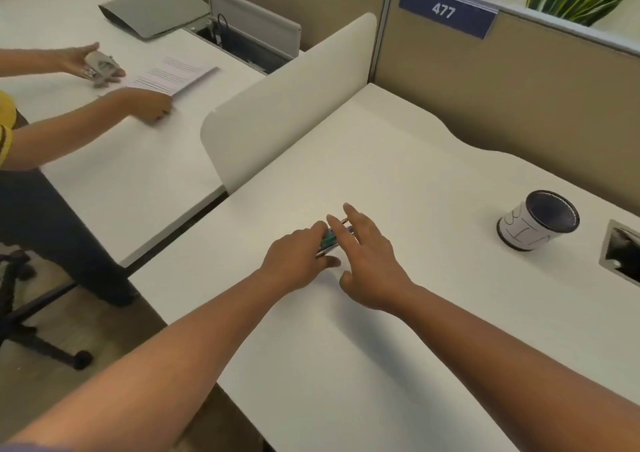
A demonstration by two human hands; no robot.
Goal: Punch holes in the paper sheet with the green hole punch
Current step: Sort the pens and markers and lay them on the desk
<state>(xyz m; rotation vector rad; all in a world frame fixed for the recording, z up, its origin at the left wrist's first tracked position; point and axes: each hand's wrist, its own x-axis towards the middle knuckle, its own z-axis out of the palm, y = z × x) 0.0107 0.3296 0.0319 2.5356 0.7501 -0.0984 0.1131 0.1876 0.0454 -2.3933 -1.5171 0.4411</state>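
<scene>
The green hole punch (pixel 329 240) lies on the white desk (pixel 415 181), mostly hidden between my two hands. My left hand (pixel 296 261) grips its near left side with curled fingers and thumb. My right hand (pixel 367 261) lies over its right side with fingers stretched straight and spread, touching it. A white paper sheet (pixel 311 330) seems to lie flat on the desk under and in front of my hands; its edges hardly show against the white top.
A mesh pen cup (pixel 538 221) stands to the right, beside a cable cutout (pixel 621 254). A white divider panel (pixel 291 105) separates the neighbouring desk, where another person handles a stapler-like object (pixel 100 65) and a printed sheet (pixel 173 76). An office chair base (pixel 41 341) stands at left.
</scene>
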